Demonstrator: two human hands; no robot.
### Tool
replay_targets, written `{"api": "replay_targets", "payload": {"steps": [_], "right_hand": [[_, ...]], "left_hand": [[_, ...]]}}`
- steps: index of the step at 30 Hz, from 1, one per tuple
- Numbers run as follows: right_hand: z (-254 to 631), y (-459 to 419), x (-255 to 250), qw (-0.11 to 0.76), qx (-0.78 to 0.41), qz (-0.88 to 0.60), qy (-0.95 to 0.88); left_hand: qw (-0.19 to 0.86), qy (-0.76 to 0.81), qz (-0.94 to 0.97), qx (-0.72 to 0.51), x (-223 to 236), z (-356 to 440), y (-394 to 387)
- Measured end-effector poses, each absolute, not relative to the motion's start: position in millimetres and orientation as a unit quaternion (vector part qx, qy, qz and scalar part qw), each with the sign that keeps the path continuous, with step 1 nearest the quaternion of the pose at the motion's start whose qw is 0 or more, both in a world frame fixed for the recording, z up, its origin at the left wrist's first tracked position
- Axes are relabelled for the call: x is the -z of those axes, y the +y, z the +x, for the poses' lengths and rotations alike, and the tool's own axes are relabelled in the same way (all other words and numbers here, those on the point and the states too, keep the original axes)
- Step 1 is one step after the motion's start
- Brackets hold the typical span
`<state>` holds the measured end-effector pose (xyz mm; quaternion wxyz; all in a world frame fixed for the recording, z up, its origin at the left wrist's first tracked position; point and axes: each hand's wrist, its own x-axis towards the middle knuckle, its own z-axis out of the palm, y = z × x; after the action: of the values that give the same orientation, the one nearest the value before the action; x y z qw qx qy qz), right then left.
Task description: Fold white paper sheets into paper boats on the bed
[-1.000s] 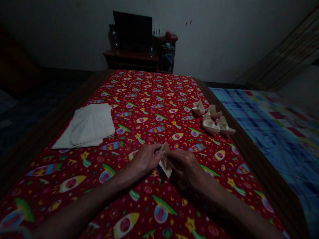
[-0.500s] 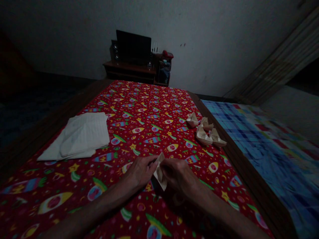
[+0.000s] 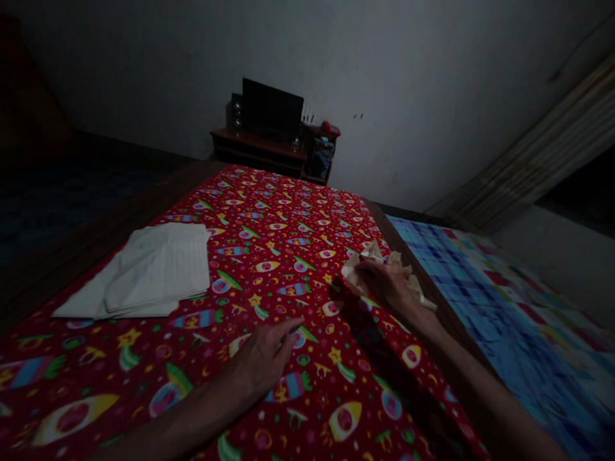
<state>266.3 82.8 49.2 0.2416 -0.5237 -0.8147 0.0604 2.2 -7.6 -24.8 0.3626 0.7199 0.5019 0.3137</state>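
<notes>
My left hand [image 3: 263,358] lies flat on the red patterned cloth [image 3: 269,256], fingers stretched out and holding nothing. Reaching out to the right, my right hand [image 3: 384,285] has its fingers closed on a folded paper piece [image 3: 354,274] beside the small pile of folded paper shapes [image 3: 396,262] near the cloth's right edge. Part of that pile is hidden behind my right hand.
A stack of white lined paper sheets [image 3: 144,272] lies on the cloth at the left. A blue checked mat [image 3: 504,301] covers the floor to the right. Against the far wall stands a wooden cabinet [image 3: 259,147] with a dark screen [image 3: 271,109].
My right hand has carried the folded paper from between both hands out to the pile at the right. My left hand let go and now rests flat. The view tilted up.
</notes>
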Motion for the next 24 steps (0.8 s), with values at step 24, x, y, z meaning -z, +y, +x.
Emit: {"api": "replay_targets", "payload": {"steps": [24], "right_hand": [[299,181,-24,0.109,0.033,-0.539,-0.835]], "left_hand": [[0.284,0.473,0.779,-0.298,33,1,-11]]}}
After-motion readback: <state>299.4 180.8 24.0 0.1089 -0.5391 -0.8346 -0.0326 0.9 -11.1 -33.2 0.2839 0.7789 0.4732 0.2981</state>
